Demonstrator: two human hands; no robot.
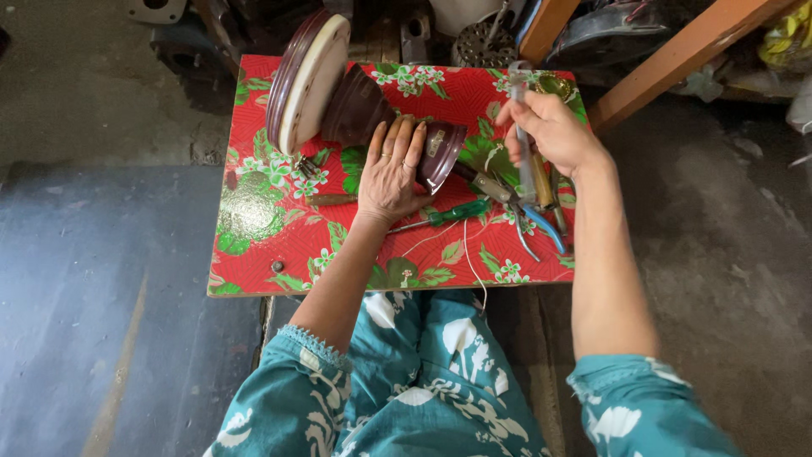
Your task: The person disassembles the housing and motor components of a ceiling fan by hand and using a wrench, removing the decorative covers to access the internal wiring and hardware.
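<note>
Head view, looking down: a small table with a red floral cover carries the work. Largest item on it is a brown fan motor housing, lying on its side with its cream-faced round end toward the table's far left corner. The left hand lies flat and released on the housing's narrower cup end, fingers spread, hiding part of it. The right hand is clenched around a slim metal tool held upright; its lower end is hard to make out among the tools below. Those tools include pliers with blue handles and a green-handled screwdriver, the latter just beside the left wrist. A thin white wire trails to the table's near edge. Wooden beams and dark clutter behind the table are cut off at the top.
</note>
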